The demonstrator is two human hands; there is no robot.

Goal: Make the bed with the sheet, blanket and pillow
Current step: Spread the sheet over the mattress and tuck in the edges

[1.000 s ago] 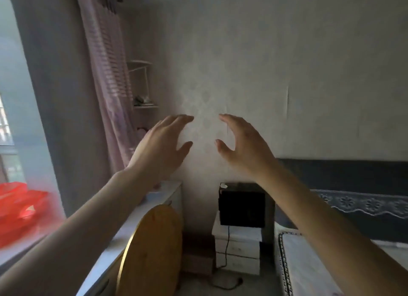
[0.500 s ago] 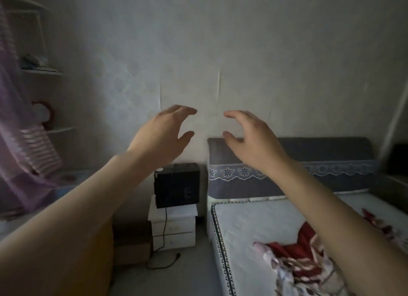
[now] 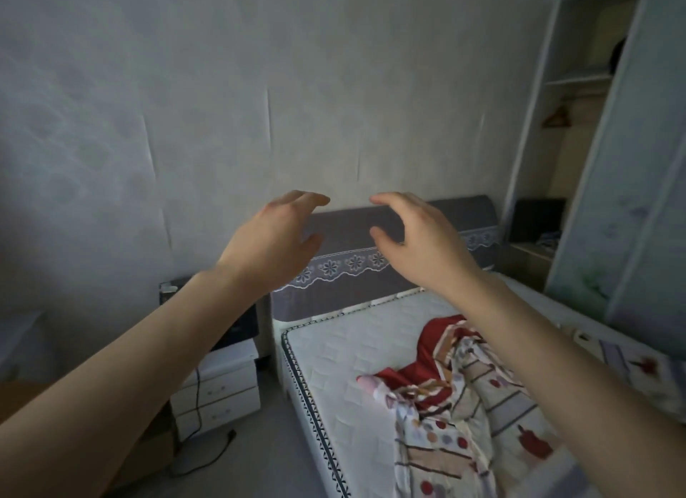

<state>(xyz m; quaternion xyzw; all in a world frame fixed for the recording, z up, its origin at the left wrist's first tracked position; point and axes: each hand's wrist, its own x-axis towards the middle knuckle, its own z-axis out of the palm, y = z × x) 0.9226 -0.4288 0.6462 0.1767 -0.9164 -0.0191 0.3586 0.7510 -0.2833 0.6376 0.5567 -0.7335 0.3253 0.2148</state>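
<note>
Before the grey headboard (image 3: 462, 215), left hand (image 3: 273, 243) and right hand (image 3: 425, 245) hover, each grip loose, holding nothing.

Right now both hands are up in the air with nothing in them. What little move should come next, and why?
Probably lower both hands to the crumpled patterned cloth and take hold of an edge. The left hand and right hand hover empty, the mattress is bare, and the cloth lies bunched on it.
</note>
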